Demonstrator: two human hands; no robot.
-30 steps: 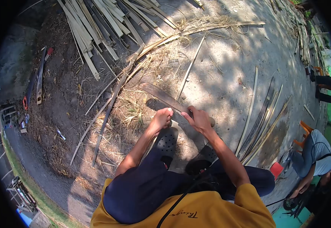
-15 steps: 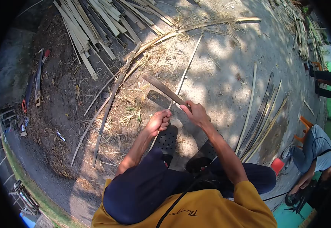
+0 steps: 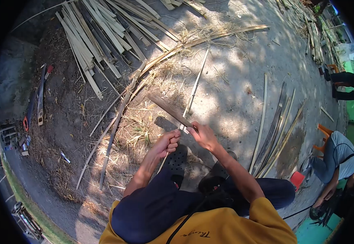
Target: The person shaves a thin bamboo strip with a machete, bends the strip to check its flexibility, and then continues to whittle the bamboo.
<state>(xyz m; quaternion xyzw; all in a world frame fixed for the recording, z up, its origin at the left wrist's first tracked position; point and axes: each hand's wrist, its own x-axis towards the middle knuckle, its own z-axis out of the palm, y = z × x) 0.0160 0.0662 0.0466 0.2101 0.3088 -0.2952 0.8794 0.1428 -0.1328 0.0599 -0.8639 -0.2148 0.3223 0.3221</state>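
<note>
My left hand (image 3: 166, 143) is closed round the lower part of a thin pale bamboo strip (image 3: 196, 84), which runs forward over the ground, with its lower end passing under my fist. Close beside it, my right hand (image 3: 204, 136) grips the near end of a long, flat brown wooden-looking bar (image 3: 166, 107). The bar slants up to the left and crosses over the strip. A small light edge shows by my right thumb, but I cannot make out what it is. Dark perforated clogs (image 3: 175, 162) are below my hands.
A large pile of split strips (image 3: 97, 34) lies ahead left, with long curved pieces (image 3: 118, 132) nearer me. More strips (image 3: 275, 134) lie to the right. A saw (image 3: 41, 95) is far left. Another person (image 3: 341, 152) sits at right by an orange stool (image 3: 324, 136).
Both hands have come slightly nearer my body, still holding the bamboo strip and the brown bar. The whole view has shifted a little, with the ground appearing lower and further left.
</note>
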